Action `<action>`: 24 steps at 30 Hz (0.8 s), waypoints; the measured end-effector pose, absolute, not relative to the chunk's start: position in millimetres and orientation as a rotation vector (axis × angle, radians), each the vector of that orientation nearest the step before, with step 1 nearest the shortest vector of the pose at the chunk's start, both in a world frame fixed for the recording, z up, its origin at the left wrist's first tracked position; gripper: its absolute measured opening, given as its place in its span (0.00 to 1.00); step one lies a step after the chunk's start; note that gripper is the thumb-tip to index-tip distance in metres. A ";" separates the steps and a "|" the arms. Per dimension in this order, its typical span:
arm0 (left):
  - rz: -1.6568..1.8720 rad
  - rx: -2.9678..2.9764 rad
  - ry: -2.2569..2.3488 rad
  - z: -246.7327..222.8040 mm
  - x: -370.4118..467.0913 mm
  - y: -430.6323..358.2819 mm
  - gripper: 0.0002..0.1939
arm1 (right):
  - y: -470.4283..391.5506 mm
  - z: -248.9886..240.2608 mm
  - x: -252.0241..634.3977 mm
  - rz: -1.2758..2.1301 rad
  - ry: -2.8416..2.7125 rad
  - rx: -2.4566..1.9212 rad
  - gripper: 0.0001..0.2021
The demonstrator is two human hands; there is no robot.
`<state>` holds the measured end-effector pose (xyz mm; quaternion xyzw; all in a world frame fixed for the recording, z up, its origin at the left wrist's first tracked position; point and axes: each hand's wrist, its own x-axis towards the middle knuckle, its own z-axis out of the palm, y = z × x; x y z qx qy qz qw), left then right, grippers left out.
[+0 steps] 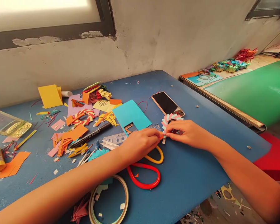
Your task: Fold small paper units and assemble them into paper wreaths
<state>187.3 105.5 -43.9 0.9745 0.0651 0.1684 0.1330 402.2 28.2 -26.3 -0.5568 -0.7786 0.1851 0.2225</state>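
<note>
My left hand [142, 143] is closed in a pinch on a small orange paper piece [161, 135], above the scissors' handles. Touching its right end, my right hand [186, 133] is also closed, its fingertips at a curved chain of folded pink, white and pale green paper [169, 119]. The chain arcs up behind the right fingers, which partly hide it. Under and beside the left hand lie scissors with one red handle [157, 180] and one yellow handle. A turquoise paper sheet [136, 113] with a cut-out corner is just behind the left hand.
A phone [168, 104] lies behind the right hand. Orange paper pieces [78, 132], a black marker [91, 135] and a clear ruler [114, 138] lie left. A tape roll [91, 207] is at the front edge. A green-topped table [254, 90] stands right.
</note>
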 end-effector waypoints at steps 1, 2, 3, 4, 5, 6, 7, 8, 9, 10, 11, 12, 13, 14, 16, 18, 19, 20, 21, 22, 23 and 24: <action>0.469 2.854 0.181 -43.0 186.9 105.5 0.13 | 28.0 -26.3 401.8 0.507 -2.150 -1.547 0.09; 0.455 2.886 0.170 -42.1 186.6 105.5 0.13 | 27.8 -26.3 401.4 0.502 -2.149 -1.555 0.09; 0.445 2.920 0.155 -41.4 186.3 105.7 0.13 | 27.4 -26.3 400.9 0.497 -2.147 -1.563 0.09; 0.438 2.952 0.134 -40.7 186.1 106.0 0.14 | 27.0 -26.3 400.5 0.493 -2.144 -1.569 0.09; 0.433 2.980 0.105 -40.2 186.0 106.4 0.14 | 26.6 -26.3 400.2 0.489 -2.139 -1.574 0.09; 0.429 3.003 0.072 -39.7 185.9 107.1 0.13 | 26.1 -26.3 399.9 0.488 -2.133 -1.580 0.09; 0.428 3.020 0.038 -39.4 185.9 107.9 0.13 | 25.8 -26.2 399.8 0.490 -2.126 -1.585 0.09; 0.425 3.031 0.001 -39.0 186.0 108.8 0.13 | 25.6 -26.1 399.8 0.493 -2.118 -1.589 0.09; 0.420 3.034 -0.030 -38.6 186.1 109.7 0.13 | 25.6 -26.0 399.9 0.496 -2.112 -1.591 0.09; 0.417 3.024 -0.043 -37.9 186.4 110.5 0.13 | 25.6 -25.9 400.0 0.501 -2.111 -1.590 0.09; 0.418 2.992 -0.036 -37.0 186.7 111.1 0.13 | 25.8 -25.8 400.2 0.507 -2.113 -1.584 0.08; 0.423 2.933 -0.012 -35.7 187.3 111.5 0.12 | 26.1 -25.6 400.3 0.514 -2.115 -1.577 0.08; 0.430 2.851 0.030 -34.2 188.0 111.6 0.12 | 26.3 -25.5 400.4 0.522 -2.117 -1.570 0.08; 0.434 2.755 0.090 -32.3 189.1 111.4 0.12 | 26.5 -25.4 400.5 0.532 -2.119 -1.562 0.08; 0.434 2.585 0.244 -28.5 192.3 110.1 0.11 | 26.8 -25.3 400.4 0.554 -2.124 -1.554 0.08; 0.444 2.494 0.434 -25.0 197.1 108.4 0.09 | 26.8 -25.4 400.2 0.559 -2.139 -1.557 0.09; 0.451 2.472 0.528 -23.5 199.8 107.5 0.08 | 26.8 -25.6 400.1 0.556 -2.147 -1.560 0.09; 0.448 2.457 0.602 -22.1 202.5 106.9 0.07 | 26.9 -25.8 400.1 0.551 -2.154 -1.562 0.09; 0.432 2.446 0.648 -20.9 205.0 106.5 0.07 | 26.8 -26.0 400.2 0.544 -2.159 -1.563 0.09; 0.402 2.439 0.669 -19.7 207.1 106.4 0.07 | 26.8 -26.3 400.4 0.538 -2.162 -1.562 0.09; 0.365 2.438 0.669 -18.7 208.6 106.5 0.06 | 26.7 -26.6 400.6 0.532 -2.165 -1.561 0.09; 0.330 2.442 0.656 -17.8 209.6 106.8 0.06 | 26.6 -26.8 400.9 0.528 -2.170 -1.559 0.09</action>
